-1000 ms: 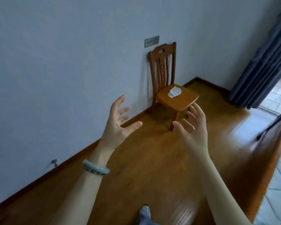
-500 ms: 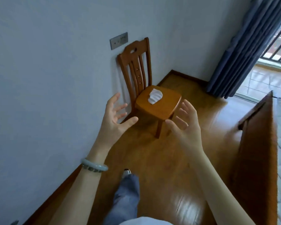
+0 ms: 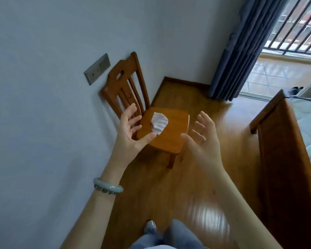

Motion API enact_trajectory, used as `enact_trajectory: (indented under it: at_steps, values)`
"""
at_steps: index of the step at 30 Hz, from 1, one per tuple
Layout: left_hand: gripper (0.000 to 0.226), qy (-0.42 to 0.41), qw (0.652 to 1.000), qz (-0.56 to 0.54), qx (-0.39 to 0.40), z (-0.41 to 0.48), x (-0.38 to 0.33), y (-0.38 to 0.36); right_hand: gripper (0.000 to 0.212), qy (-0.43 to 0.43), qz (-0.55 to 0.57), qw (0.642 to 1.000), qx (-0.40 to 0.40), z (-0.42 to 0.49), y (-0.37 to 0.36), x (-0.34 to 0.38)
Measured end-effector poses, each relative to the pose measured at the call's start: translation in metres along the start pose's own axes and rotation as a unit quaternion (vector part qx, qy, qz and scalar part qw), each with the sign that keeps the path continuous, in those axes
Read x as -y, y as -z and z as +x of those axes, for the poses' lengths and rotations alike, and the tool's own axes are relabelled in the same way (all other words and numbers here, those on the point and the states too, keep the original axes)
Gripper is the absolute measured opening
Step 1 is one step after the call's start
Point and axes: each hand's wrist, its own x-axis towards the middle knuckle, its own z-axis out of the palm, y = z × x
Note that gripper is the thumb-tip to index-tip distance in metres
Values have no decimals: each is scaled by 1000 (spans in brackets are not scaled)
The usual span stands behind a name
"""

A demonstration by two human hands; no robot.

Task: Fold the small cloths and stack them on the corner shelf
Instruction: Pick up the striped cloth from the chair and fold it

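A small white cloth (image 3: pixel 159 124) lies crumpled on the seat of a wooden chair (image 3: pixel 171 139) that stands with its back against the wall, in the far corner of the room. Both hands are raised in front of it, empty. The left hand (image 3: pixel 128 131) has its grip spread wide, fingers fanned, the thumb reaching toward the near left edge of the cloth (whether it touches the cloth I cannot tell). The right hand (image 3: pixel 203 139) is also spread, fingers loosely curled, held to the right of the seat and apart from the cloth. So the cloth lies between the two hands and a little farther off. A pale green bangle (image 3: pixel 108 188) circles the left wrist. A dark curtain (image 3: pixel 241 51) hangs at the far right, and a wooden bed frame (image 3: pixel 284 159) runs along the right.
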Motion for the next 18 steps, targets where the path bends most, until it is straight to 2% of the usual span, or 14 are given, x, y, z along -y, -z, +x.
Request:
enact_trajectory:
  at_steps: [12, 18]
  values:
    - [82, 57, 998, -8, 0, 126, 62, -14, 71, -44, 1, 999, 25, 133, -45, -50]
    - [87, 94, 995, -6, 30, 194, 92, -40, 69, -61, -6, 997, 49, 205, -57, -86]
